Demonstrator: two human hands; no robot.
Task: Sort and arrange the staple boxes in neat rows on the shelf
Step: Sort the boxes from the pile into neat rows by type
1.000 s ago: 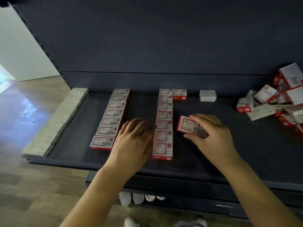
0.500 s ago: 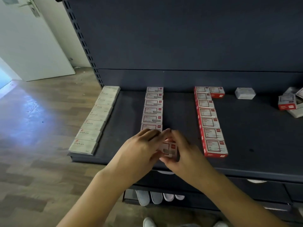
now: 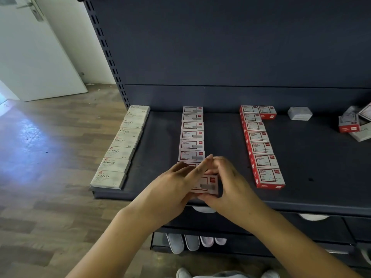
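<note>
Both hands have closed further around the box [image 3: 206, 184] at the shelf [image 3: 321, 177] front edge: left hand [image 3: 172, 189] and right hand [image 3: 230, 187] pinch its ends, long axis crosswise, ending the middle row [image 3: 192, 135].

staple box [image 3: 206, 184] carried to middle row [image 3: 192, 135]
</note>
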